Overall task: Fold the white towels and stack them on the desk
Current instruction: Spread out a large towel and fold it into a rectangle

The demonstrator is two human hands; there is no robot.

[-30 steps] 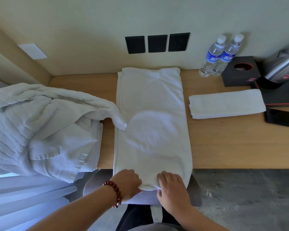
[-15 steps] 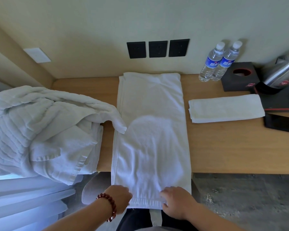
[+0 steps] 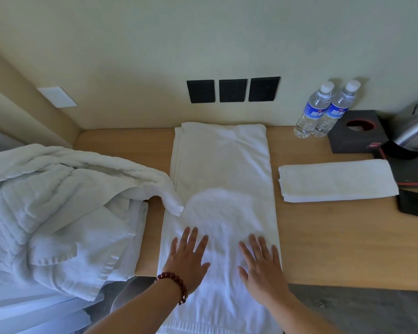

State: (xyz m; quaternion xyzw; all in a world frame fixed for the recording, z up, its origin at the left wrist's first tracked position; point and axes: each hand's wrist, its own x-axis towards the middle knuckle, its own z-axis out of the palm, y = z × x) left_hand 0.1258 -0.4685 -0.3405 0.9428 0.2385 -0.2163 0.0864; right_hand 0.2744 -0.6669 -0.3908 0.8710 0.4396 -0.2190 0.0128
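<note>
- Wooden desk point(image 3: 323, 237) against pale wall.
- Long white towel point(image 3: 222, 169) spread lengthwise, near end hanging over front edge.
- Left hand point(image 3: 187, 259) and right hand point(image 3: 261, 266) flat, fingers straight, apart, pressing its near part.
- Folded towel point(image 3: 336, 180) lying rightward, well apart.

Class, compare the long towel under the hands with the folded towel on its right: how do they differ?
The long towel runs front to back and overhangs the desk edge; the folded towel lies crosswise, wholly on it. Both hands press the long one; nothing touches the folded one. Both are white.
</note>
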